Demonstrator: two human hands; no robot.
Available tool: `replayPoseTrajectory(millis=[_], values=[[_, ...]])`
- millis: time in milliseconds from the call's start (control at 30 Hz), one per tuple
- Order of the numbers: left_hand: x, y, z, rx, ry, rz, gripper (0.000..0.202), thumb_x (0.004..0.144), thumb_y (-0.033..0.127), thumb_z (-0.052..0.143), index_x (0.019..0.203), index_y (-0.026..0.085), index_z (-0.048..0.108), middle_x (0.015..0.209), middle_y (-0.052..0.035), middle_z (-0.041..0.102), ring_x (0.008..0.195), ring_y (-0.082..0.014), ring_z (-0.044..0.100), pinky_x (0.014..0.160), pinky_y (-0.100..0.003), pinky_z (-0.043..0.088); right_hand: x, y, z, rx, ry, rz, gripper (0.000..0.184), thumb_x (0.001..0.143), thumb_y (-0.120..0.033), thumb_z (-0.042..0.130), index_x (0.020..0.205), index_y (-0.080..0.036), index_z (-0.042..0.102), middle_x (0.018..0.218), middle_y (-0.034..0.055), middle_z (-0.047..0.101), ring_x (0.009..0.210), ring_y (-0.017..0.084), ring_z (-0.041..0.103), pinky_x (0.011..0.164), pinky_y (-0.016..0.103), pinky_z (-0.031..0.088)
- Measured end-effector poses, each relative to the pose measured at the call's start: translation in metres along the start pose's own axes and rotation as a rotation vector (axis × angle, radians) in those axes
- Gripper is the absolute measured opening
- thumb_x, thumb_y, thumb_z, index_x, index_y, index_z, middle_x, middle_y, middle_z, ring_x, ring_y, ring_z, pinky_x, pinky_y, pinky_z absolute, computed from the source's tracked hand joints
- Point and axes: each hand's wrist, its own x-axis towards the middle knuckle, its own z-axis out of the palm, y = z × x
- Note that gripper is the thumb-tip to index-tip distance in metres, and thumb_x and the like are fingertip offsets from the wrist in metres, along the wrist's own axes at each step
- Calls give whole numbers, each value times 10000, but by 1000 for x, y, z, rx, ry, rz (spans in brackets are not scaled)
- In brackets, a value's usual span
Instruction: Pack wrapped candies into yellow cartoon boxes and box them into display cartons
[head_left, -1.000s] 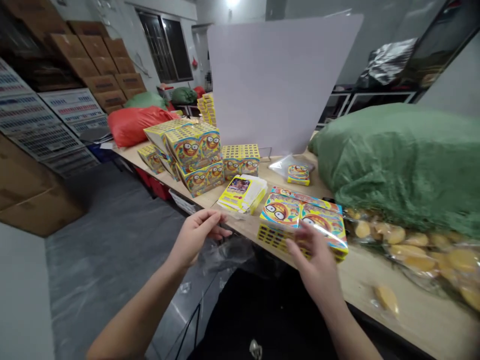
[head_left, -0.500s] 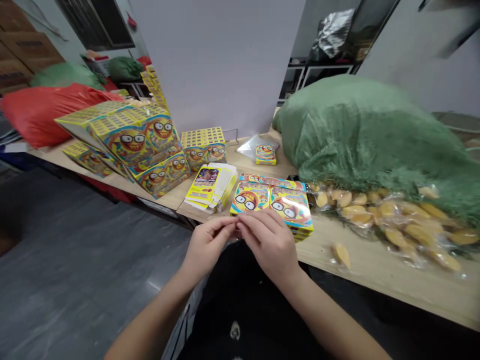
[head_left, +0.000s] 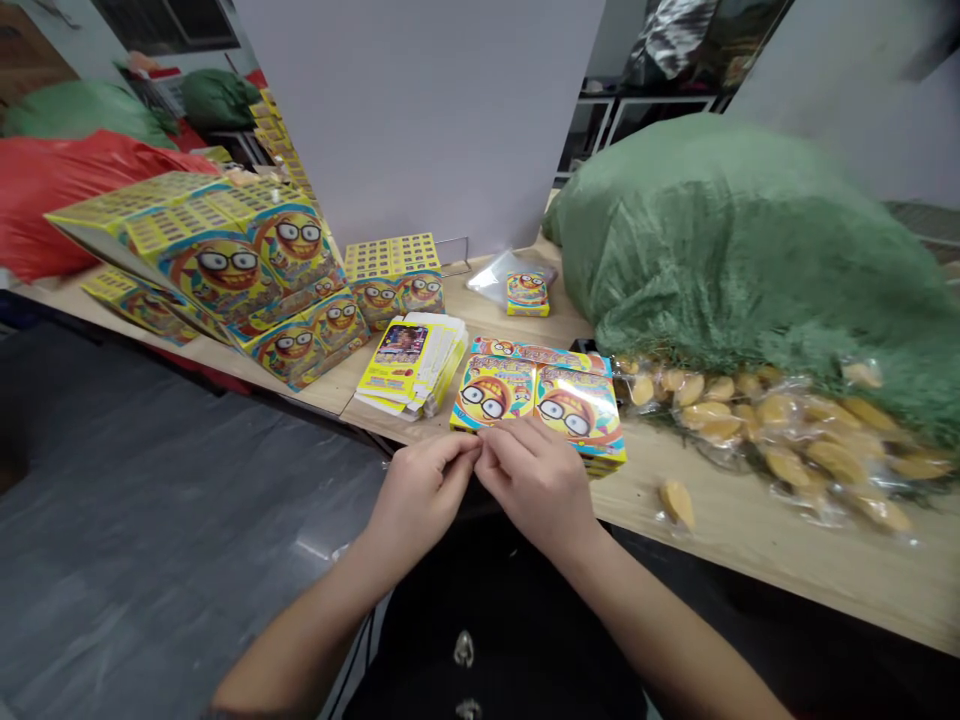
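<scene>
My left hand and my right hand meet at the fingertips, pinching at the front edge of a stack of colourful cartoon-printed boxes. Anything thin between the fingertips is too small to make out. The stack lies flat on the wooden table, with a glossy film on its top. Just left of it lies a pile of flattened yellow cartons. Beyond it, a small printed box rests on a clear plastic bag.
Large yellow printed cartons stand at the table's left end. A green mesh sack and bagged yellow pieces fill the right side. A white panel stands behind. The table's front edge lies just beyond my hands.
Since the earliest frame, my hands have come together over the front of the stack, and my view has turned and dropped closer to the table. The hands have barely moved in the last half second.
</scene>
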Motion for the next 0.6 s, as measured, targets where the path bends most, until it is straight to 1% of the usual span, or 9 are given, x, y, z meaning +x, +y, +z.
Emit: replayPoseTrajectory(millis=[67,133,200,267,300,333,400,500,600], values=[[0,0,2,-39,-32,-21,200,864,243,559,953,257,737,921,-33,747,840,-212,688,795,-315,521,1,5,1,146,-14,124,200,820,-91,500,693,-180,626,672,21,649,654,149,596,623,272,473],[0,-1,3,-156,-39,-73,197,869,260,556,956,216,727,895,-41,743,805,-193,688,757,-297,537,0,9,0,269,-6,194,170,819,-87,518,739,-189,628,704,8,659,674,139,606,633,259,483],[0,-1,4,-326,-23,-157,196,861,290,578,953,173,706,857,-47,738,771,-180,693,713,-278,554,-1,10,-4,291,66,179,126,839,-102,552,837,-189,644,783,25,678,747,149,622,692,275,504],[0,-1,3,-450,-11,-226,195,844,308,610,926,149,688,820,-46,735,747,-172,698,684,-265,566,-1,8,-9,237,136,103,107,853,-118,582,918,-175,645,844,57,684,808,170,622,751,311,517],[-1,-1,3,-464,-7,-233,188,841,306,618,912,145,685,812,-44,734,747,-170,699,679,-258,567,-2,6,-12,203,139,52,108,855,-117,590,936,-165,643,856,69,684,817,178,619,763,325,520],[-1,-2,2,-440,4,-219,176,843,297,619,901,146,687,817,-41,734,757,-166,699,686,-251,567,-2,4,-13,175,122,-2,105,857,-110,590,937,-155,642,851,76,685,811,183,618,761,330,525],[-3,-4,1,-306,39,-131,152,857,265,605,915,162,700,871,-35,740,802,-157,698,727,-240,559,-2,-1,-13,131,67,-84,99,868,-96,574,924,-139,644,831,80,692,785,185,619,738,325,532],[-6,-7,1,-32,94,52,172,883,198,570,985,194,707,950,-18,745,861,-143,693,804,-229,534,-2,-7,-9,44,62,-114,112,885,-91,546,909,-124,649,807,79,696,767,184,624,743,319,535],[-8,-7,0,139,106,171,208,894,152,544,1023,202,699,996,-17,741,894,-140,690,836,-222,518,-2,-9,-4,-56,66,-126,147,888,-85,521,833,-140,646,776,69,684,751,181,614,742,314,522]])
